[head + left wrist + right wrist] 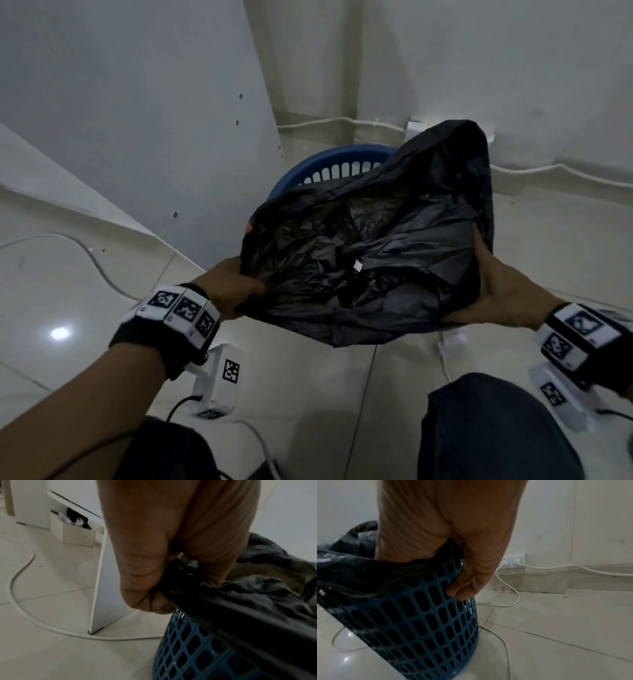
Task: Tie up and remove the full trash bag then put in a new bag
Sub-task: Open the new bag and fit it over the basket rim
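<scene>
From the head view, my left hand [236,284] and right hand [496,291] each grasp an edge of the black trash bag [370,246], its mouth spread wide over the blue basket [329,164]. I judge this is either gathering the full bag or seating a new one; I cannot tell which.

The left wrist view shows my grip clenched on bunched plastic.

In the right wrist view my fingers [465,588] curl over the bag edge against the basket wall. The next move calls for even pulls. The bag's contents are too dark to read.
</scene>
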